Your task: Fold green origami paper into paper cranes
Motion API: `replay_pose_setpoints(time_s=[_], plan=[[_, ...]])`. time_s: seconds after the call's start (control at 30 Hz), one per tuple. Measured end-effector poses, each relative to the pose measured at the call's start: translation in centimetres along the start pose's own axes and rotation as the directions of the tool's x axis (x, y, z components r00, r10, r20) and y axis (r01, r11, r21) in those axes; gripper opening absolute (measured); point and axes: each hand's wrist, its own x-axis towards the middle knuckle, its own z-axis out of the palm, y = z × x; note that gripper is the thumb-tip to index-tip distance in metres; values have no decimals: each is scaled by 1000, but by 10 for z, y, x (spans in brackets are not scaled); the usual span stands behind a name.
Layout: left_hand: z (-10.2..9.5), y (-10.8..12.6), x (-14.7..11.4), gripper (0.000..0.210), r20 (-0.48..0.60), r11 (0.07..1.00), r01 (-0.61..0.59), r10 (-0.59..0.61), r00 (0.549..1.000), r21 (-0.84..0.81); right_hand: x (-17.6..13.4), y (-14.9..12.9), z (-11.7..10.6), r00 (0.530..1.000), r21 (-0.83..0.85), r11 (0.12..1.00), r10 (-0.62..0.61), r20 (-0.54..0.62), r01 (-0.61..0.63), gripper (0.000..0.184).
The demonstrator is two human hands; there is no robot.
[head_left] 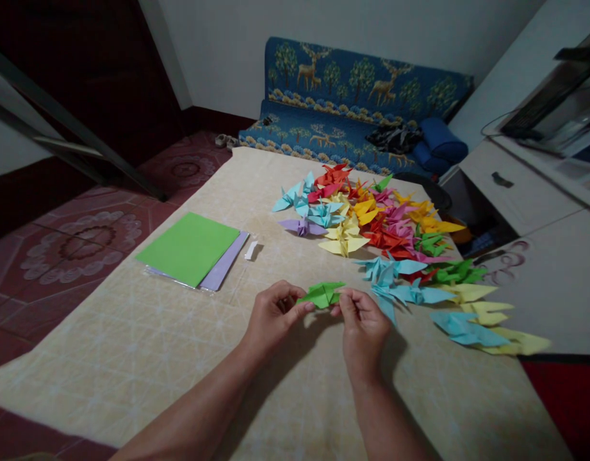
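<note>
A green folded paper piece (322, 294) is held up between both hands, a little above the tabletop. Its left end is pinched by my left hand (281, 314), thumb in front. My right hand (364, 318) pinches the right end with thumb and curled fingers. Creases and a centre fold show on its near face; whether it is a complete crane I cannot tell. Just beyond and to the right lie many paper cranes (343, 246) in light blue, yellow, red, pink, orange, purple and green. A light blue crane (385, 291) is closest to my right hand.
A green paper sheet (189, 248) lies over purple sheets (226, 261) in clear wrapping at the left. Beside them is a small white paper scrap (251, 250). The patterned tablecloth (131, 358) covers the table. Behind stands a blue sofa (323, 121); a white cabinet (554, 282) borders the right.
</note>
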Motion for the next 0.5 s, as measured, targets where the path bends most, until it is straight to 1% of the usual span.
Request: replay_pose_setpoints(time_s=[0.1,0.13,0.2,0.27,0.33,0.37,0.43,0.5], plan=[[0,1,1,24,37,992,71,-68,997,-101,-2,-2,3,999,73,997,30,39,-33,16],[0,2,2,25,55,982,104,-97,994,-156,-2,-2,3,996,126,989,64,60,-71,17],[-1,4,2,28,99,946,177,-155,983,-271,-1,-2,5,979,256,949,155,133,-185,25],[-3,5,1,30,148,908,238,-198,969,-346,1,-2,6,936,350,878,249,248,-327,38],[-5,4,0,31,189,887,276,-219,957,-371,1,-3,7,874,377,808,319,366,-453,49],[-5,4,0,32,203,883,286,-224,953,-371,1,-3,8,846,374,783,340,412,-497,50],[-6,3,-1,32,215,883,294,-227,950,-366,0,-5,9,809,362,759,352,471,-541,44],[-6,3,0,32,209,883,294,-230,950,-365,-1,-6,9,803,356,761,345,486,-543,33]])
